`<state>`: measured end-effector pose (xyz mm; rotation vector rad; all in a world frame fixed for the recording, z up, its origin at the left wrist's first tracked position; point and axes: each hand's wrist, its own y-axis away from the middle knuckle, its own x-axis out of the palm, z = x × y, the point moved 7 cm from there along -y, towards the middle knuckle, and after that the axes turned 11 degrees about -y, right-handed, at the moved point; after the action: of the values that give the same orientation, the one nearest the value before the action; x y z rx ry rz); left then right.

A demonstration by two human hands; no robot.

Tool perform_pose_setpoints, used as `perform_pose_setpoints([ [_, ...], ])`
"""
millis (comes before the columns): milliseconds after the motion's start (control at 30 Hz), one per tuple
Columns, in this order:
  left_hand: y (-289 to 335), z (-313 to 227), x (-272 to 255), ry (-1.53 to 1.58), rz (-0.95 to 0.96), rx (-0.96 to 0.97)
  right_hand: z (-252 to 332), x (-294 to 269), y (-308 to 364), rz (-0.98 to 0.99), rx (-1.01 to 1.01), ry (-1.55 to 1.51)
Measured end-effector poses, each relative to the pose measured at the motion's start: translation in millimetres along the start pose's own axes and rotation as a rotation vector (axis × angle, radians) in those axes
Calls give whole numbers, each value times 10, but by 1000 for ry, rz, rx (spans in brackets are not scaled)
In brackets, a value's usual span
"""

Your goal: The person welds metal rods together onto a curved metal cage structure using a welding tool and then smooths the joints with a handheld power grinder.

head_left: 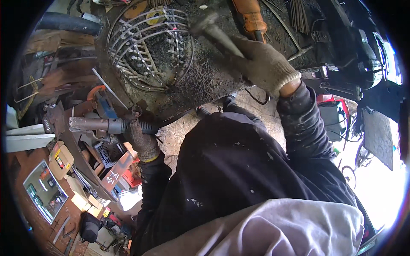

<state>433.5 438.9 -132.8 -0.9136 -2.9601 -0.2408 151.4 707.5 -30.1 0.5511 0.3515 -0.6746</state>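
I see the right hand [265,64] gripping an up-left-slanting hammer [221,37], wire cage [147,59] left of its head, left hand [142,140] clasping a tubular tool [100,125].

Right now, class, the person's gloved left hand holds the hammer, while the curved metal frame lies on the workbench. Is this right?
Not quite: the head view shows the hammer in the gloved right hand, not the left hand. The curved metal frame does lie on the workbench.

Our right hand [262,64] wears a beige knitted glove [279,70], our left hand [141,137] a darker, yellow-edged one [147,152]. Our dark top [222,158] shows pale flecks [194,202]; grey cloth [294,226] drapes nearest.
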Motion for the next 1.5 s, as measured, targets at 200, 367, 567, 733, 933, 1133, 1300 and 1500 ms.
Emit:
perform_pose_setpoints([
  [200, -26, 44, -113, -225, 19, 61, -97, -126, -64, -107, -1, 4],
  [367, -9, 74, 44, 78, 60, -105, 18, -168, -53, -231, -62, 141],
  [567, 41, -20, 140, 208, 103, -103, -67, -206, -77, -164, -93, 84],
  [733, 13, -99, 233, 156, 210, -81, -47, -101, -53, -133, 35, 94],
  [933, 22, 95, 30, 202, 77, -187, -45, -141, -19, -33, -74, 27],
  [1133, 23, -14, 154, 111, 9, -214, -126, -205, -127, -173, -42, 54],
  [1300, -22, 94, -174, 51, 38, -72, -99, -123, -109, -65, -178, 60],
  [1500, 13, -123, 67, -33, 66, 11, -314, -101, -33, -107, 32, -12],
])
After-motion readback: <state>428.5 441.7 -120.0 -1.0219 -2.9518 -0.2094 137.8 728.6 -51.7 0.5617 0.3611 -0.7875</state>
